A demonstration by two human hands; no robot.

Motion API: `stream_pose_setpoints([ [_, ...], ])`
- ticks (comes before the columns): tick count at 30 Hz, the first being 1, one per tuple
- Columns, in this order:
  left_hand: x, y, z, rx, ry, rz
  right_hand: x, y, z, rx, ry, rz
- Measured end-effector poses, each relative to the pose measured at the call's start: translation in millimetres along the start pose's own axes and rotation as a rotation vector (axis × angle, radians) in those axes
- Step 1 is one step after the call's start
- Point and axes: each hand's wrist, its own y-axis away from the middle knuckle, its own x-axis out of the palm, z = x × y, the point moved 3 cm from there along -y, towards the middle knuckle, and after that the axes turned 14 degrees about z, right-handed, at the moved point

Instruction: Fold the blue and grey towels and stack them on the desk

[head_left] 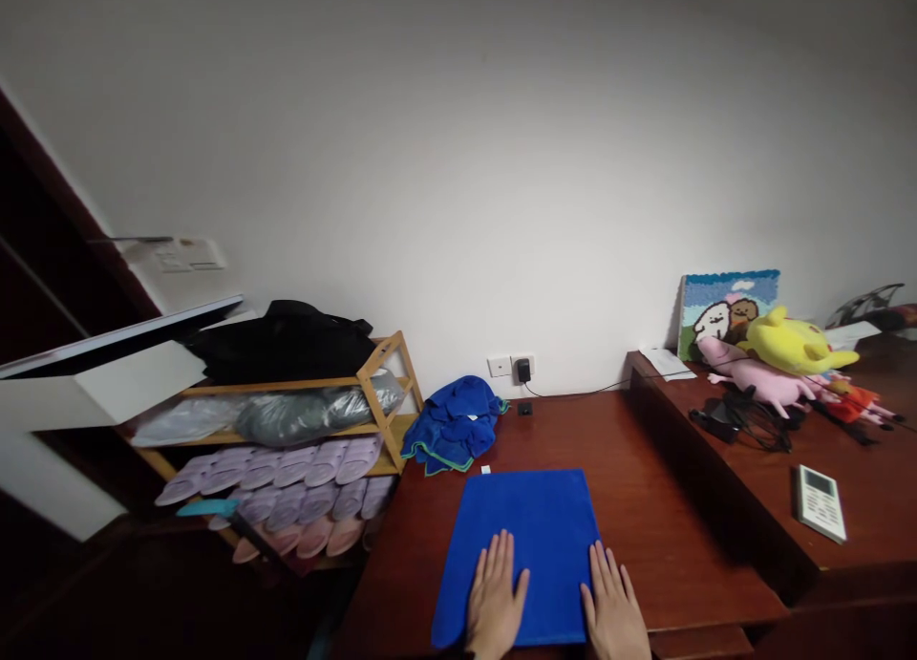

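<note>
A blue cloth (pixel 544 536) lies spread flat on the reddish-brown wooden table (pixel 645 507), with a small white tag at its far edge. My left hand (pixel 496 598) rests palm down on the near left part of the cloth, fingers stretched out. Over the near right edge lies my right hand (pixel 614 603), also flat, its fingers reaching onto the cloth's border. Neither hand grips anything. Farther back on the left, a crumpled heap of blue cloths (pixel 458 426) with green edging sits by the wall.
A wooden shoe rack (pixel 394 421) with slippers and a black bag (pixel 287 343) stands left. On the raised surface at right are plush toys (pixel 763 378), black cables (pixel 766 436), a calculator-like device (pixel 821 502) and a dog picture (pixel 727 307). A black plug (pixel 523 369) sits in the wall socket.
</note>
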Motion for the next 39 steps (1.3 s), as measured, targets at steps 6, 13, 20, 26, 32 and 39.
stream_pose_setpoints([
  [6, -6, 10, 77, -0.214, -0.058, -0.073, -10, 7, 5, 0.020, 0.008, 0.048],
  [13, -4, 11, 77, -0.218, -0.039, -0.087, -41, -17, 8, 0.115, 0.025, 0.094],
  [20, -4, 13, 77, -0.216, -0.044, -0.083, -54, -58, 14, 0.141, 0.044, 0.132],
  [26, 1, 6, 79, -0.185, -0.127, -0.169, -48, -56, 14, 0.143, 0.064, 0.128],
  [32, -11, -31, -22, 0.113, -0.069, -0.196, -52, -57, 15, 0.133, 0.038, 0.112],
  [39, 1, -64, -126, 0.316, 0.119, 0.025, -40, -60, 9, 0.060, 0.045, 0.095],
])
